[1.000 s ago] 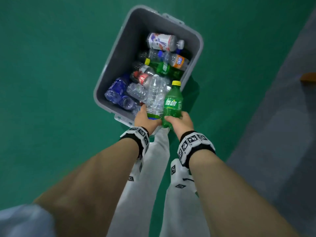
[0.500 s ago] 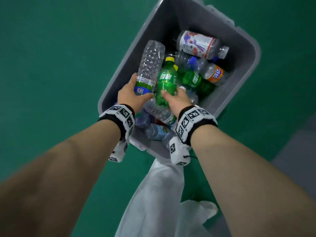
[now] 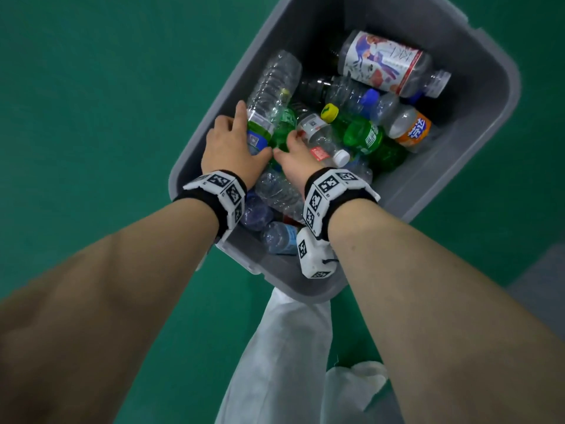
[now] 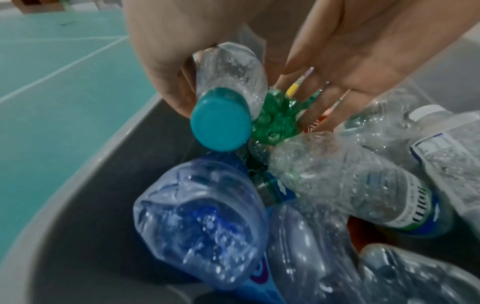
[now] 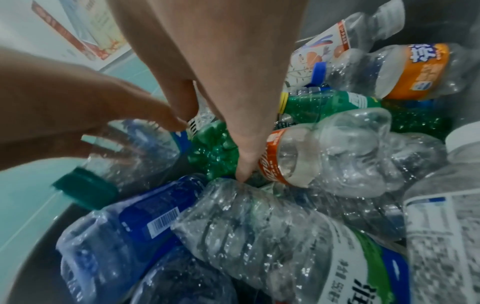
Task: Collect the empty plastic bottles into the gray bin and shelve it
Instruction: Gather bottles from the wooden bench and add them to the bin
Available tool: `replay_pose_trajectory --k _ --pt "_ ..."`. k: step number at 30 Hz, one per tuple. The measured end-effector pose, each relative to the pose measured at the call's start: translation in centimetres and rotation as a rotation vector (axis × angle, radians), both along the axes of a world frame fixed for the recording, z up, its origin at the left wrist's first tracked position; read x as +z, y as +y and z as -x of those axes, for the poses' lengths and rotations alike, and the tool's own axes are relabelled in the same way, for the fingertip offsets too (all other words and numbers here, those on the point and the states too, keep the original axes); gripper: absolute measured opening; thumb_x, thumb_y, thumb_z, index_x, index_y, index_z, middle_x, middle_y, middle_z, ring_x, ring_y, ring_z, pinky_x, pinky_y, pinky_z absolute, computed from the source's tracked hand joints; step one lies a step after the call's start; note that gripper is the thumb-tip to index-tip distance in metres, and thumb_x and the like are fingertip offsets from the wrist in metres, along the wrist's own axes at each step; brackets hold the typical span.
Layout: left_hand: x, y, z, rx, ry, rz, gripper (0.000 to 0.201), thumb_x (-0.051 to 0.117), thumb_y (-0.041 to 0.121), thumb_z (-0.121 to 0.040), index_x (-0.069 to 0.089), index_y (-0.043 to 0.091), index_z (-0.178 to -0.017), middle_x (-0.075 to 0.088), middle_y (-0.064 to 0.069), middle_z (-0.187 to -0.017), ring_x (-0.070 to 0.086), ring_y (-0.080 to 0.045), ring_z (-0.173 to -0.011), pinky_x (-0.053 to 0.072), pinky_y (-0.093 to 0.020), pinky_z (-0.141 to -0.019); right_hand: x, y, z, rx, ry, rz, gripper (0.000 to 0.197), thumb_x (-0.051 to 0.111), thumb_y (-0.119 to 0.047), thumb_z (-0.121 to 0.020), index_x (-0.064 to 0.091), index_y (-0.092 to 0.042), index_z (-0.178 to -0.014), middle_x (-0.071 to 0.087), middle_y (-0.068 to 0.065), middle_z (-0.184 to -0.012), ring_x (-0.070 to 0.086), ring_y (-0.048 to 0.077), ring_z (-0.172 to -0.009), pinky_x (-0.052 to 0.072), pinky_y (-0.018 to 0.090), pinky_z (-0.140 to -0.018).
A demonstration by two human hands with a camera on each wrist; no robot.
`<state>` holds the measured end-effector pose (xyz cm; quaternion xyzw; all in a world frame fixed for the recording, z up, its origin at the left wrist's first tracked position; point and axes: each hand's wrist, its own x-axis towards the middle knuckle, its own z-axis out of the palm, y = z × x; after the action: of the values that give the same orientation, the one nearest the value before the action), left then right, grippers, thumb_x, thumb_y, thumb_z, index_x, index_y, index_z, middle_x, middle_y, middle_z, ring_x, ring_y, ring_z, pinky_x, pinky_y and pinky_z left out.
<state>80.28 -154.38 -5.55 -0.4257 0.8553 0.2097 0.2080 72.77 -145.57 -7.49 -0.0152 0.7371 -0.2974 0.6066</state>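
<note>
The gray bin (image 3: 477,56) stands on the green floor and holds several empty plastic bottles. Both my hands reach into its near left part. My left hand (image 3: 235,142) grips the neck end of a clear ribbed bottle (image 3: 275,78) with a teal cap (image 4: 221,127); the bottle lies along the bin's left wall. My right hand (image 3: 293,160) is beside it, fingers straight (image 4: 350,51), touching a green bottle (image 3: 282,130) that lies on the pile. In the right wrist view the green bottle (image 5: 215,148) sits between both hands.
Other bottles fill the bin: one with an orange label (image 3: 412,130), one with a white picture label (image 3: 382,62), and blue ones (image 4: 202,205) at the near end. White trouser legs (image 3: 284,347) stand just before the bin. A gray strip of floor (image 3: 544,286) lies right.
Both hands have moved from the bin's near edge down into it. The clear and green bottles went from upright to lying on the pile. My right hand's fingers have straightened off the green bottle.
</note>
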Motion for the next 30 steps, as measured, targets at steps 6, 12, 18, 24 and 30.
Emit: replay_pose_trajectory --k 6,12,18,24,30 --pt "0.0 0.3 1.1 0.03 0.033 0.001 0.087 0.06 0.052 -0.079 0.021 0.019 -0.149 0.042 -0.011 -0.134 0.046 -0.028 -0.121 0.045 -0.04 -0.096 0.4 0.3 -2.2 -0.2 -0.033 0.088 0.071 0.046 -0.019 -0.095 0.008 -0.02 -0.155 0.01 0.005 -0.162 0.025 0.025 -0.144 0.024 0.042 -0.118" --pt "-1.1 0.9 2.3 -0.038 -0.037 -0.022 0.085 0.056 0.05 -0.088 0.019 0.005 -0.149 0.041 -0.013 -0.141 0.042 -0.029 -0.127 0.037 -0.036 -0.105 1.5 3.4 -2.6 -0.304 -0.013 0.059 0.052 0.045 -0.018 -0.098 0.034 -0.018 -0.148 0.043 0.002 -0.148 0.05 0.018 -0.123 0.04 0.036 -0.107" --pt "0.0 2.2 2.9 -0.101 -0.021 0.02 0.069 0.051 0.037 -0.094 0.024 0.004 -0.148 0.04 -0.013 -0.143 0.035 -0.031 -0.131 0.034 -0.038 -0.107 3.4 6.1 -2.9 -0.397 -0.029 0.014 0.045 0.047 -0.014 -0.098 0.044 -0.017 -0.143 0.053 0.004 -0.138 0.052 0.024 -0.125 0.042 0.04 -0.107" --pt "1.2 6.4 2.9 -0.033 0.142 -0.095 0.032 0.052 0.012 -0.087 0.065 0.002 -0.114 0.057 -0.017 -0.119 0.054 -0.03 -0.108 0.041 -0.03 -0.09 5.3 10.4 -2.8 -0.53 -0.037 -0.024 0.037 0.043 -0.012 -0.098 0.05 -0.016 -0.135 0.062 0.001 -0.117 0.063 0.02 -0.102 0.049 0.032 -0.089" --pt "5.2 16.1 3.9 -0.048 0.197 -0.335 0.02 0.059 0.01 -0.083 0.07 0.01 -0.1 0.071 -0.004 -0.099 0.063 -0.015 -0.088 0.049 -0.023 -0.084 7.5 17.2 -3.3 -0.768 0.002 -0.068 0.034 0.048 -0.014 -0.093 0.059 -0.019 -0.124 0.064 -0.001 -0.105 0.063 0.021 -0.095 0.051 0.034 -0.086"
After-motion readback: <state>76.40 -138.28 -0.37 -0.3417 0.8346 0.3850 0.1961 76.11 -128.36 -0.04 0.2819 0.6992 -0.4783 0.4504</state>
